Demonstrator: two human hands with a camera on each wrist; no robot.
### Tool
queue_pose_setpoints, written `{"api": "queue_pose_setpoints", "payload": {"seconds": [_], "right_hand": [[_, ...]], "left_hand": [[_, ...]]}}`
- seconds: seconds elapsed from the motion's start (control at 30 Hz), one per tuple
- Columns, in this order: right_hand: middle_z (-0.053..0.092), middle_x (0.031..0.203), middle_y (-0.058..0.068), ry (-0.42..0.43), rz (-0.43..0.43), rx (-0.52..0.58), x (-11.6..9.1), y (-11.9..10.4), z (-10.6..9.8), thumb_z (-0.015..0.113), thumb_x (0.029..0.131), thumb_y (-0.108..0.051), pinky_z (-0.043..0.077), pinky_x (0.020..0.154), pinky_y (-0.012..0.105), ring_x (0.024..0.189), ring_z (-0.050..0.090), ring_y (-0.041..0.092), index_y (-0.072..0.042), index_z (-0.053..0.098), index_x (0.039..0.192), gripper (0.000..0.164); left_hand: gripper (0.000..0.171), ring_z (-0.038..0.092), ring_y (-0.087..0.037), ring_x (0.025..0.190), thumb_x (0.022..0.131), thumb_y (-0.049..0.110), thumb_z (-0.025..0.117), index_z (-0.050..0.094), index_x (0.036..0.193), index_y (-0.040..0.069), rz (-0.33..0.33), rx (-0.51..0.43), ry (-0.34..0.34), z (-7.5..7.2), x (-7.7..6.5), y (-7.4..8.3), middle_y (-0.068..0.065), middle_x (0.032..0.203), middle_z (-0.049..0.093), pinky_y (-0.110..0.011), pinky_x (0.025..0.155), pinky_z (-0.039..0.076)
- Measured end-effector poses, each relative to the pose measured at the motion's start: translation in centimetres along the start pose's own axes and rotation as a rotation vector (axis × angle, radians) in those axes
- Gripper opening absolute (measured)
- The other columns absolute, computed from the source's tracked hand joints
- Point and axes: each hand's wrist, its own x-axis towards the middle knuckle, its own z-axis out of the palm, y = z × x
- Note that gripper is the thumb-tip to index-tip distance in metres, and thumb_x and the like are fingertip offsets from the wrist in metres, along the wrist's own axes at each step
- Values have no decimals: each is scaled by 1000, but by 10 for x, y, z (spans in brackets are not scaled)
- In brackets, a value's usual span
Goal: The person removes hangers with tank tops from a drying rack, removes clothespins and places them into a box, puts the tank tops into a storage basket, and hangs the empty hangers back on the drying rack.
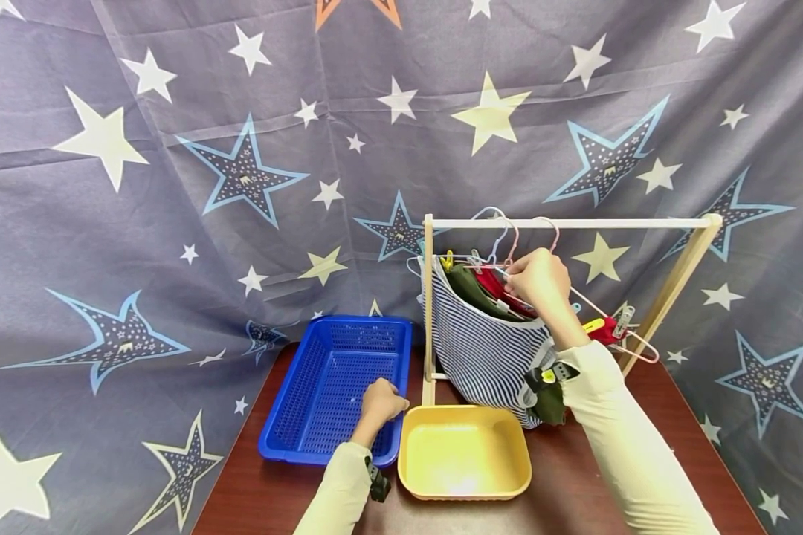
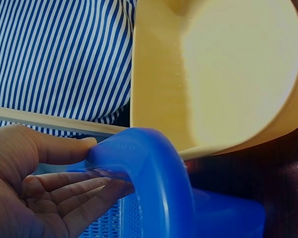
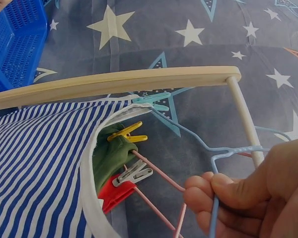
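In the head view, your left hand [image 1: 380, 405] is at the right-hand rim of the blue basket [image 1: 364, 322], while your right hand [image 1: 538, 281] is raised just below the rail of the wooden rack [image 1: 616, 224]. The striped garment [image 1: 478, 342] hangs under that rail, behind the yellow basin [image 1: 468, 449], which stands on the table [image 1: 562, 483] beside the basket.

In the left wrist view, your thumb lies over the blue basket's rim and your other fingers are beneath it, pinching the edge.

In the right wrist view, your thumb and fingers pinch the blue hanger [image 3: 238, 149]; a teal clip [image 3: 151, 98] sits at its end, on the striped garment's collar. Near it, a yellow clip [image 3: 127, 133] grips green cloth [image 3: 109, 156], and a grey clip [image 3: 134, 173] grips red cloth [image 3: 118, 194].
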Motion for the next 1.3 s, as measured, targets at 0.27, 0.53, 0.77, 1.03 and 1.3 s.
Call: {"api": "queue_pose_setpoints", "payload": {"seconds": [0.27, 0.53, 0.77, 1.03, 1.3], "right_hand": [[79, 79, 8, 30, -22, 3, -5, 4, -5, 73, 86, -15, 54, 80, 51, 88, 73, 37, -11, 83, 94, 13], [78, 83, 10, 32, -71, 0, -16, 12, -11, 74, 84, -15, 53, 79, 52, 87, 72, 38, -11, 82, 90, 11], [78, 96, 14, 19, -107, -11, -21, 22, -13, 74, 85, -14, 53, 79, 52, 92, 71, 39, -9, 82, 95, 14], [77, 78, 9, 25, -154, -12, -25, 34, -13, 72, 87, -11, 51, 71, 46, 82, 72, 35, -7, 81, 91, 11], [78, 78, 10, 13, -151, -17, -31, 49, -19, 72, 90, -12, 52, 74, 48, 83, 73, 35, -7, 81, 93, 11]], "left_hand": [[18, 65, -22, 66, 74, 12, 84, 77, 86, 1, 3, -1, -1, -1, -2, 1, -12, 81, 74, -34, 61, 57], [17, 64, -19, 60, 74, 12, 85, 77, 85, 1, 1, -6, -4, -1, -3, 2, -11, 78, 74, -31, 57, 55], [22, 66, -20, 63, 75, 12, 85, 77, 90, -1, -12, -21, -8, -1, -2, 2, -14, 85, 75, -32, 59, 57], [24, 66, -22, 67, 75, 12, 84, 77, 92, -2, -11, -25, -6, -3, -2, 1, -15, 88, 75, -34, 61, 58], [20, 65, -22, 67, 73, 12, 85, 77, 88, 0, -5, -16, -4, -3, -2, 2, -13, 85, 75, -34, 62, 57]]}}
